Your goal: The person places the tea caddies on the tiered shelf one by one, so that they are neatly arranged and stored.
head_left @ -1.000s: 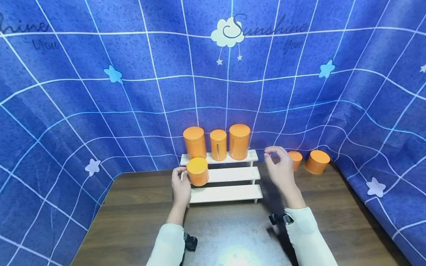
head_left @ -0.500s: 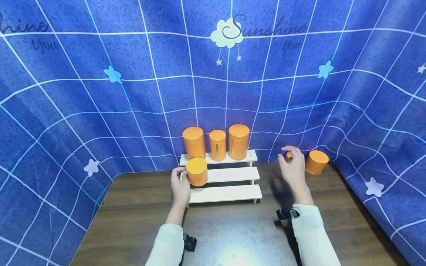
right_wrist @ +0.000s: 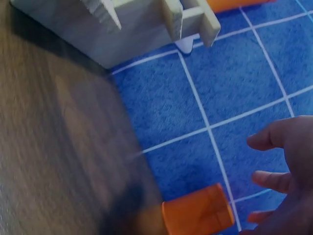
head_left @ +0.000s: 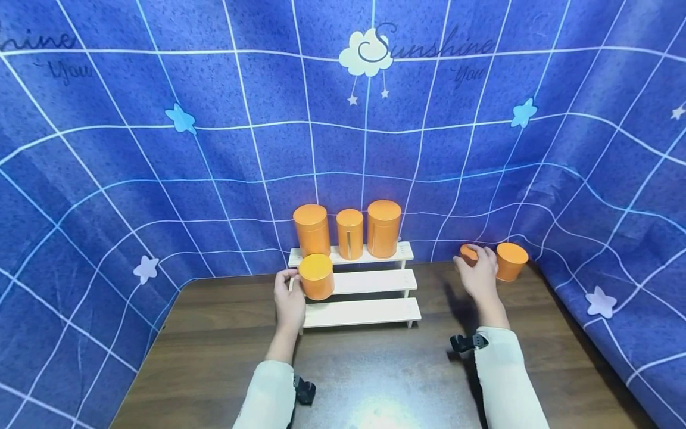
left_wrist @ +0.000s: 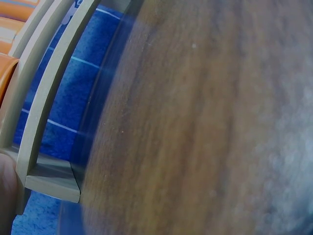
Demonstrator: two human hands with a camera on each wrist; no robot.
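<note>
Since the earlier frame, the right hand point(head_left: 479, 275) has moved farther right and its fingers have come down about the small tin point(head_left: 468, 252), which sits at the right of the frame. Its thumb and fingers are parted in the right wrist view; I cannot tell whether they touch the tin. Just beside that hand, farther right, stands a larger tin point(head_left: 513, 262) on the bench point(head_left: 214, 339).

Near the middle of the frame, the left hand point(head_left: 290, 305) stays at the left end of the white rack point(head_left: 364, 313), fingers bent; whether it pinches the rack or merely rests there is unclear. Next to it, the yellow-lidded tin point(head_left: 317, 279) stands on the middle tier, below three tins point(head_left: 350, 234) on the top tier.

Reaching for the small tin seems the step in hand. Judging from this, the next move calls for closing thumb and fingers on its sides without nudging its neighbour.
</note>
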